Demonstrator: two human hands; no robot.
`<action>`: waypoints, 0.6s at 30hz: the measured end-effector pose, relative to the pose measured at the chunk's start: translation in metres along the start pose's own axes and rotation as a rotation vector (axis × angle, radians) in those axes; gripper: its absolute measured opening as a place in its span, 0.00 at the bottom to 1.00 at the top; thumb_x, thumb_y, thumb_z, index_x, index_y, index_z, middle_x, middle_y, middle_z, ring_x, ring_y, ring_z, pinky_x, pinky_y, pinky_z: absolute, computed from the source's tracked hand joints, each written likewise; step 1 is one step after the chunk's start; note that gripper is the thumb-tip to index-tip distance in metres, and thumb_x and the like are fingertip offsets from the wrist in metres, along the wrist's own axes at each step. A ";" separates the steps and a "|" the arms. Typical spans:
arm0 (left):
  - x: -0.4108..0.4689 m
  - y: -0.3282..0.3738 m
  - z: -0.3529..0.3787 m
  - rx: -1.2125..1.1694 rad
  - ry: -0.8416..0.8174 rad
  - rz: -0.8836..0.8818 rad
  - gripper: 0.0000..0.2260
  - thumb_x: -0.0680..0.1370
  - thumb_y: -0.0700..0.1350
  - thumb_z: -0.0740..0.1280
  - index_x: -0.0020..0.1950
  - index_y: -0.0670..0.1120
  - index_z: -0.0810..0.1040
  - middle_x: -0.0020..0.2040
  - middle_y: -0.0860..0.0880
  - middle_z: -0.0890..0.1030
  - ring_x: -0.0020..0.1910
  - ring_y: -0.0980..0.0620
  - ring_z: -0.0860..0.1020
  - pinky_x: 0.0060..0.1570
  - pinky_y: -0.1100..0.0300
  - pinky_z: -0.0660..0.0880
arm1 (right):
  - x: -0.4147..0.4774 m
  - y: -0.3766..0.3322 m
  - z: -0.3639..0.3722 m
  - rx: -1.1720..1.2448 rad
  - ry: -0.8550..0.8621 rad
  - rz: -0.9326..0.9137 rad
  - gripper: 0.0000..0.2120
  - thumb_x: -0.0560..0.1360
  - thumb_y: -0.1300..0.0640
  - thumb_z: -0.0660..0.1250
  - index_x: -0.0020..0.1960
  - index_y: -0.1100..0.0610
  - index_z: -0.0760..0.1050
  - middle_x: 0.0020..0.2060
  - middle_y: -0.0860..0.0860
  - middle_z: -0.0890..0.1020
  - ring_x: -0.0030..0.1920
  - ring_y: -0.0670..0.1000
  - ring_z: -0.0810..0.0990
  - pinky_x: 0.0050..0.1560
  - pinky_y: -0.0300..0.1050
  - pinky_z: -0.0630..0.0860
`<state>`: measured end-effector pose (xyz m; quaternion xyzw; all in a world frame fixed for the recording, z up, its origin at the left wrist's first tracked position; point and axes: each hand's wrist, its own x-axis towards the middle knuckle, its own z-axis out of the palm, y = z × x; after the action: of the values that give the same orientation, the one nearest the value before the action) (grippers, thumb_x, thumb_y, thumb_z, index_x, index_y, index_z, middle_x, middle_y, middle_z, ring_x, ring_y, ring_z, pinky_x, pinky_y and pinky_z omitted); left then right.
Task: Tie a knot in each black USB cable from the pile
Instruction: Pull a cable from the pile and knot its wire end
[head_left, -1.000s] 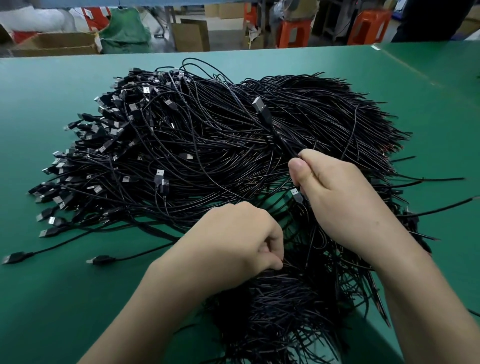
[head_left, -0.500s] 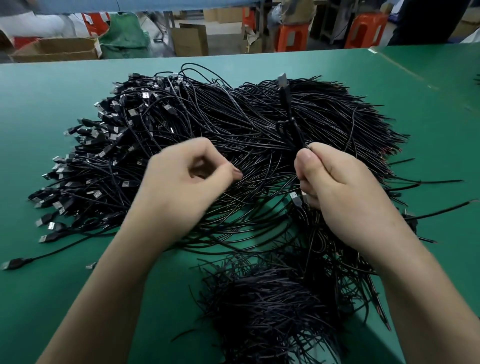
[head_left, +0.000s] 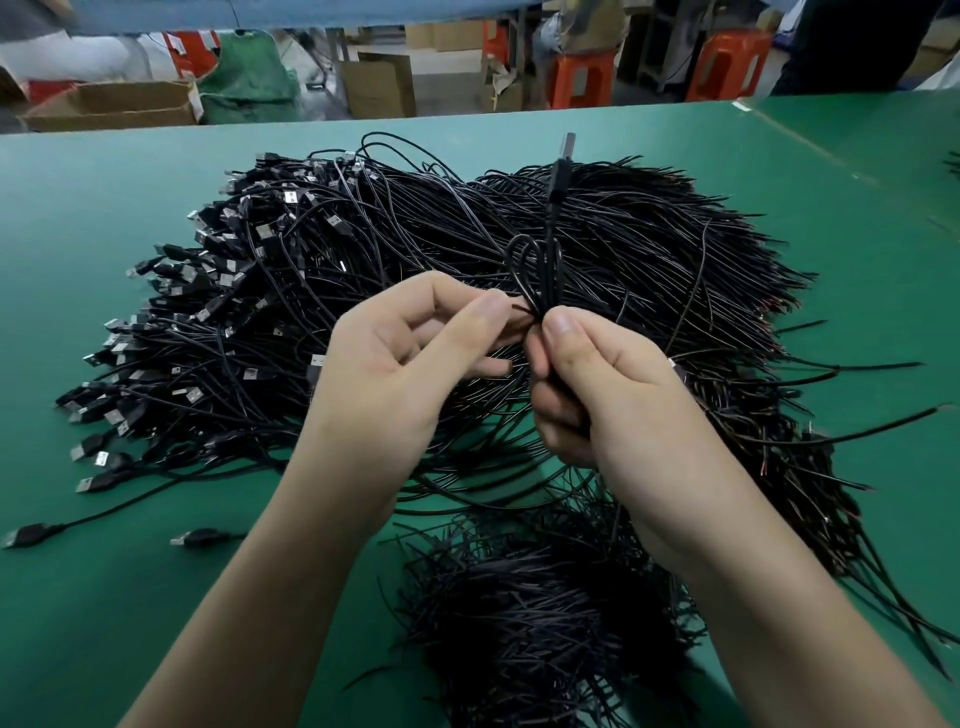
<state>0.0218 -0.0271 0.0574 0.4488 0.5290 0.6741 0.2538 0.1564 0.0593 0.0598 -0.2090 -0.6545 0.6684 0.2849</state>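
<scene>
A large pile of black USB cables (head_left: 395, 291) covers the middle of the green table (head_left: 130, 613), plugs mostly at the left. Above the pile I hold one black USB cable (head_left: 556, 208); its plug points up and away, and a small loop stands just above my fingers. My right hand (head_left: 608, 395) grips the cable's bunched strands in its fist. My left hand (head_left: 410, 364) pinches the cable's thin end between thumb and forefinger, beside the right thumb.
A second heap of black cables (head_left: 540, 613) lies near the table's front edge between my forearms. Two loose plugs (head_left: 197, 538) lie at the front left. Cardboard boxes (head_left: 109, 106) and orange stools (head_left: 582, 78) stand beyond the far edge.
My left hand has risen from the near pile and come right to meet the right hand, taking the cable's end. The cable's plug swung upright and a loop has formed.
</scene>
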 end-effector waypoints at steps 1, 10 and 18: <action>0.000 -0.001 -0.001 -0.030 -0.024 -0.009 0.08 0.80 0.49 0.68 0.48 0.53 0.88 0.51 0.47 0.88 0.54 0.50 0.85 0.50 0.61 0.81 | 0.000 -0.001 0.000 0.022 -0.001 0.004 0.18 0.87 0.53 0.54 0.40 0.56 0.68 0.26 0.45 0.65 0.28 0.45 0.61 0.26 0.31 0.62; 0.003 -0.016 -0.001 -0.227 0.041 -0.203 0.06 0.70 0.45 0.76 0.45 0.54 0.89 0.42 0.51 0.87 0.43 0.56 0.83 0.49 0.64 0.80 | -0.002 0.001 0.005 0.017 -0.091 -0.026 0.17 0.87 0.53 0.53 0.41 0.56 0.69 0.28 0.46 0.64 0.28 0.44 0.62 0.27 0.31 0.62; 0.005 -0.014 -0.006 -0.132 0.025 -0.283 0.17 0.73 0.49 0.78 0.56 0.39 0.84 0.48 0.44 0.86 0.49 0.48 0.83 0.63 0.44 0.79 | 0.000 0.005 0.003 -0.171 -0.094 -0.096 0.17 0.83 0.47 0.55 0.41 0.55 0.70 0.28 0.42 0.69 0.28 0.43 0.65 0.28 0.36 0.63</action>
<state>0.0124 -0.0216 0.0458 0.3436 0.5446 0.6704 0.3685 0.1545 0.0571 0.0551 -0.1694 -0.7309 0.6048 0.2670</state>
